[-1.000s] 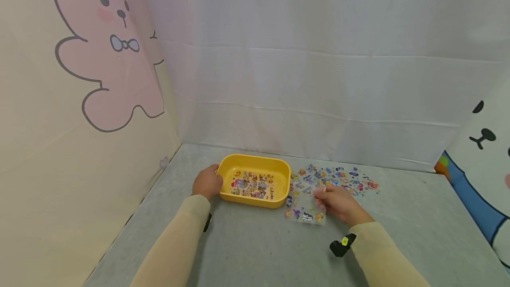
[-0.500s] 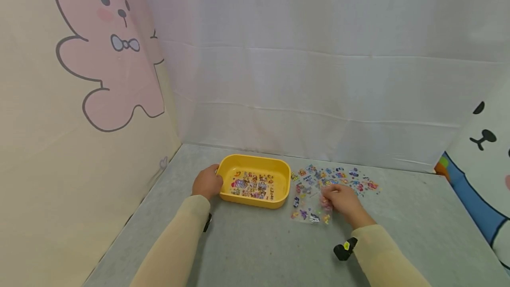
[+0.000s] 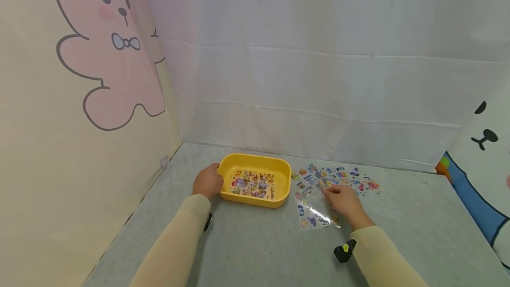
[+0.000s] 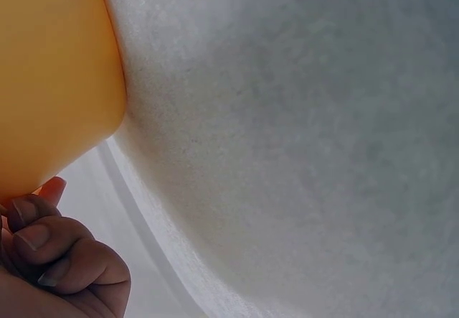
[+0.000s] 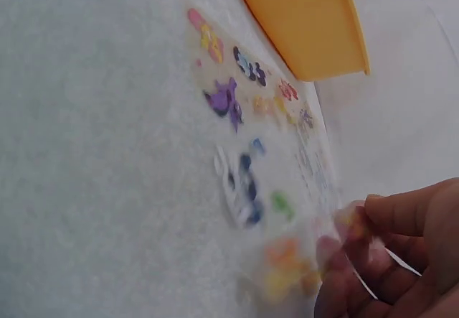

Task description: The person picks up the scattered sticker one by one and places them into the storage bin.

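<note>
My left hand (image 3: 208, 181) grips the left rim of a yellow tray (image 3: 255, 202), its fingers curled at the tray's edge in the left wrist view. Colourful cartoon stickers (image 3: 255, 185) lie in the tray. To the right of it, my right hand (image 3: 345, 203) pinches a clear sticker sheet (image 3: 312, 221) between thumb and fingers. Light glares off this sheet, and its right part is hidden by the hand. In the right wrist view, small cartoon figures, among them a purple sticker (image 5: 226, 104), show on the film.
More sticker sheets (image 3: 360, 185) lie spread on the grey table (image 3: 255, 247) behind my right hand. A white cloth wall (image 3: 311, 101) closes off the back, and a cream wall with a pink bear (image 3: 119, 70) stands on the left.
My right hand has drawn the clear sticker sheet to the right, away from the tray, and the sheet has turned slightly and caught glare. The left hand and tray stay put.
</note>
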A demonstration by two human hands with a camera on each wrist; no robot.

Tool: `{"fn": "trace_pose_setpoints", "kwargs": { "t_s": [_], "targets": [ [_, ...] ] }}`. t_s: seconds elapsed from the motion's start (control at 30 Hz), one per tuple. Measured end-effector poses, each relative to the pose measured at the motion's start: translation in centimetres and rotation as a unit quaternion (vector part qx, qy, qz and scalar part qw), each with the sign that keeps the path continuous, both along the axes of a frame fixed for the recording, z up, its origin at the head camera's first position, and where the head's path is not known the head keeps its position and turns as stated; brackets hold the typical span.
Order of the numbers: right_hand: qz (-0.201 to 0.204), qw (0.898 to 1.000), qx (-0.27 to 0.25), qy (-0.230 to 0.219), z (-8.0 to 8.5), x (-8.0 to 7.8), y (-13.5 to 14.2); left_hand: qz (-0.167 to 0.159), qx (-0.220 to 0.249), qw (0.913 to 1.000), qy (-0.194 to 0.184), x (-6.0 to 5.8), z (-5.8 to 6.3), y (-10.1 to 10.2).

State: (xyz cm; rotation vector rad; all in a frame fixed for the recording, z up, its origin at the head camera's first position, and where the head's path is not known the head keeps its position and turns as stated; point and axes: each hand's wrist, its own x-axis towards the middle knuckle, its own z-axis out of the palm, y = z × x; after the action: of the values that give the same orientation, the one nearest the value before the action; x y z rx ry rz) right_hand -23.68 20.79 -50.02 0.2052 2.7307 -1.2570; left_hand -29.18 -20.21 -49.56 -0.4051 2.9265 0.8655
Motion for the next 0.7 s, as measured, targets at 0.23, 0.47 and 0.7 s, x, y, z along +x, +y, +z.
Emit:
{"fn": "trace_pose_setpoints", "kwargs": {
  "t_s": [0.23, 0.47, 0.7],
  "targets": [
    [-0.027, 0.999, -0.042, -0.012, -0.33, -0.05, 0.7, 0.007, 0.01, 0.9999, -0.011, -0.02, 0.05, 0.03],
    [-0.092, 0.988, -0.121, -0.019, -0.09, 0.04, 1.03, 0.003, 0.012, 0.9999, -0.006, -0.04, 0.16, -0.12],
    [-0.128, 0.979, -0.158, -0.018, 0.14, 0.1, 0.71, 0.004, 0.015, 0.9998, -0.01, -0.2, -0.06, -0.12]
  ]
}}
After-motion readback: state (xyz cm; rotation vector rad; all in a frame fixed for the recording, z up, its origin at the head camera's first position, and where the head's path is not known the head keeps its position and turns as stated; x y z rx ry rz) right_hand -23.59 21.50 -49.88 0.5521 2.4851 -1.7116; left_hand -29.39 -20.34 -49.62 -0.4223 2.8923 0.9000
